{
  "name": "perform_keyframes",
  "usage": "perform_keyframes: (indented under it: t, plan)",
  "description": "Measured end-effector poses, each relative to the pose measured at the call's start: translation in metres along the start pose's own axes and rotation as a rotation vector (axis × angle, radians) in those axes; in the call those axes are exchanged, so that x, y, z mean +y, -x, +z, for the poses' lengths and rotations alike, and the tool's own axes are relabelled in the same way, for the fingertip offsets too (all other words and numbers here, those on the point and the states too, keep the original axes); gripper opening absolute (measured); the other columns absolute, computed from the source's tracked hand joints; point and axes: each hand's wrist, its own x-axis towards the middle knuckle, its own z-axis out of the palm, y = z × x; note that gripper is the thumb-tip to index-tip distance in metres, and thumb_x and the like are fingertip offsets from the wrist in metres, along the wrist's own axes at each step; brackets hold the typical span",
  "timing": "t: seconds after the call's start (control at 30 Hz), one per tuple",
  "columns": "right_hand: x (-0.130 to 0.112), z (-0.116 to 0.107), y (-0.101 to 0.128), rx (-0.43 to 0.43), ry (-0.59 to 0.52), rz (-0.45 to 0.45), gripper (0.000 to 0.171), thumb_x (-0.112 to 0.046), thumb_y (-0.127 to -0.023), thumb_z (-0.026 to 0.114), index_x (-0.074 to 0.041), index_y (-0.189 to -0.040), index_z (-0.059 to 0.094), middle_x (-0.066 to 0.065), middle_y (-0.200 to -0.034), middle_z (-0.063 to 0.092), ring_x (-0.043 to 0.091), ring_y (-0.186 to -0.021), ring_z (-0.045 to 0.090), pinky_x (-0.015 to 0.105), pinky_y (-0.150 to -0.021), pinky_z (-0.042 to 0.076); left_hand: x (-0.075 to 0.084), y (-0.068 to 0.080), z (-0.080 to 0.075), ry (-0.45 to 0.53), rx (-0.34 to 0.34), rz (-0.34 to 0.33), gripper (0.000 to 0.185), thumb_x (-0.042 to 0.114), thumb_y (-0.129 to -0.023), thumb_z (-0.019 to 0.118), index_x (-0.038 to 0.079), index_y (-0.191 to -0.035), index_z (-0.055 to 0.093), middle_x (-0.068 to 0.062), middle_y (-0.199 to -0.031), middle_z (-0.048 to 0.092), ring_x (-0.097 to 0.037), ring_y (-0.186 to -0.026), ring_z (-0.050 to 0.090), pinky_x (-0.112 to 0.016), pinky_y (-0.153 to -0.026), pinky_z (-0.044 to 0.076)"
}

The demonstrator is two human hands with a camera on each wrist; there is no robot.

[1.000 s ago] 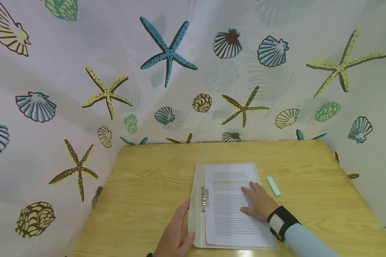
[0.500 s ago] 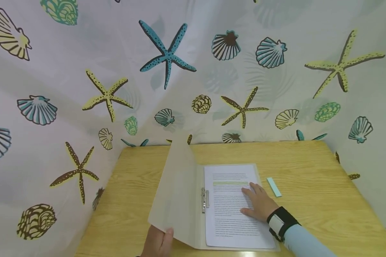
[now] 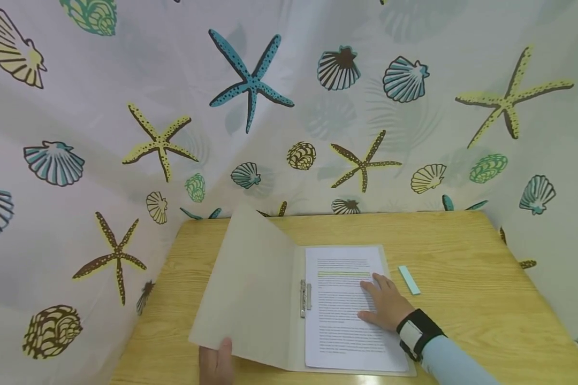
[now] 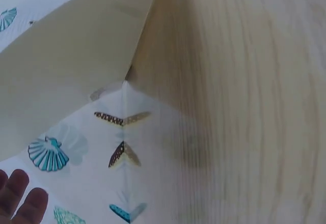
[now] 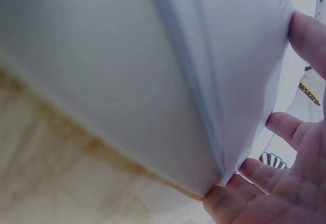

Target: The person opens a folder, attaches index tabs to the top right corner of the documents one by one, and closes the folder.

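the cover [image 3: 248, 297] has swung farther left, pinched by the left hand [image 3: 217, 364] and best eased slowly while the right hand [image 3: 390, 306] rests spread on the paper [image 3: 342, 339].

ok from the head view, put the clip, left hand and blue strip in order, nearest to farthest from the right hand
From the right hand:
1. blue strip: just beyond it, to the right
2. clip: left, at the sheet's left edge
3. left hand: farthest left, at the cover's near edge
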Motion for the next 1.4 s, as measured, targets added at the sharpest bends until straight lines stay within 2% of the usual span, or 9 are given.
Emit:
perform_keyframes:
  t: [0.13, 0.23, 0.33, 0.4, 0.6, 0.8, 1.03, 1.23, 1.4]
  plan:
    - [-0.001, 0.000, 0.001, 0.000, -0.005, 0.004, 0.079, -0.051, -0.076, 0.076, -0.009, -0.137, 0.050, 0.028, -0.144, 0.034, 0.050, -0.129, 0.034, 0.061, -0.095, 0.040, -0.001, -0.009, -0.008, 0.164, 0.131, -0.094, 0.071, -0.023, -0.079, 0.042, -0.003, -0.146, 0.026, -0.011, -0.125, 0.050, -0.006, -0.111, 0.051, -0.012, -0.091, 0.040]
    - [-0.001, 0.000, 0.001, 0.002, -0.010, -0.002, 0.078, -0.051, -0.076, 0.076, -0.009, -0.137, 0.050, 0.028, -0.143, 0.034, 0.050, -0.129, 0.035, 0.061, -0.096, 0.039, 0.006, -0.018, -0.014, 0.272, 0.304, -0.123, 0.098, -0.029, -0.069, 0.045, 0.005, -0.153, 0.008, -0.018, -0.135, 0.039, -0.016, -0.117, 0.046, -0.016, -0.094, 0.040]
    - [-0.001, 0.002, 0.000, -0.001, -0.009, -0.009, 0.078, -0.052, -0.077, 0.075, -0.009, -0.138, 0.050, 0.028, -0.144, 0.034, 0.050, -0.129, 0.035, 0.061, -0.096, 0.039, 0.017, -0.024, -0.020, 0.174, 0.482, -0.100, 0.101, -0.030, -0.059, 0.048, -0.001, -0.150, 0.014, -0.029, -0.135, 0.035, -0.026, -0.124, 0.037, -0.026, -0.103, 0.030]
    - [-0.001, 0.002, 0.000, -0.004, -0.009, -0.007, 0.079, -0.052, -0.077, 0.075, -0.010, -0.138, 0.050, 0.027, -0.144, 0.034, 0.050, -0.130, 0.034, 0.061, -0.096, 0.039, 0.019, -0.027, -0.024, -0.006, 0.540, -0.064, 0.095, -0.023, -0.058, 0.051, -0.007, -0.146, 0.020, -0.033, -0.138, 0.033, -0.030, -0.130, 0.030, -0.034, -0.106, 0.024]
    - [0.001, 0.002, -0.001, 0.005, -0.010, -0.005, 0.080, -0.053, -0.076, 0.075, -0.010, -0.138, 0.050, 0.027, -0.144, 0.034, 0.050, -0.130, 0.034, 0.061, -0.096, 0.039, -0.022, -0.022, -0.024, -0.411, 0.507, 0.140, 0.077, 0.006, -0.055, 0.055, -0.010, -0.130, 0.046, -0.028, -0.134, 0.046, -0.045, -0.136, 0.026, -0.059, -0.109, 0.017]
    - [0.004, 0.005, -0.003, 0.002, 0.001, -0.005, 0.080, -0.055, -0.076, 0.074, -0.011, -0.138, 0.049, 0.027, -0.145, 0.034, 0.050, -0.130, 0.033, 0.061, -0.096, 0.038, -0.035, -0.016, -0.013, -0.598, 0.227, 0.155, 0.055, 0.004, -0.066, 0.050, -0.002, -0.120, 0.059, -0.019, -0.131, 0.055, -0.043, -0.138, 0.029, -0.069, -0.104, 0.018]
    - [0.004, 0.004, -0.003, 0.004, 0.015, 0.002, 0.080, -0.054, -0.075, 0.075, -0.011, -0.137, 0.051, 0.026, -0.144, 0.036, 0.049, -0.129, 0.035, 0.061, -0.095, 0.039, -0.030, -0.010, 0.020, -0.633, -0.156, 0.206, 0.040, -0.008, -0.068, 0.062, 0.004, -0.106, 0.066, -0.015, -0.124, 0.061, -0.040, -0.132, 0.040, -0.064, -0.098, 0.035]
    - [0.003, 0.003, -0.002, 0.003, 0.011, -0.004, 0.080, -0.054, -0.075, 0.075, -0.011, -0.138, 0.051, 0.026, -0.144, 0.036, 0.048, -0.130, 0.035, 0.060, -0.098, 0.038, 0.001, -0.011, 0.056, -0.781, -0.566, 0.060, 0.049, 0.031, -0.077, 0.076, 0.007, -0.119, 0.064, -0.015, -0.139, 0.050, -0.041, -0.139, 0.025, -0.068, -0.105, 0.019]
    - [0.004, 0.002, -0.004, -0.009, 0.007, 0.006, 0.080, -0.054, -0.075, 0.075, -0.011, -0.138, 0.050, 0.026, -0.144, 0.036, 0.048, -0.130, 0.035, 0.060, -0.098, 0.037, 0.020, -0.018, 0.085, -0.877, -0.745, 0.015, 0.071, 0.061, -0.078, 0.067, 0.015, -0.131, 0.059, -0.015, -0.146, 0.042, -0.048, -0.139, 0.018, -0.083, -0.091, 0.008]
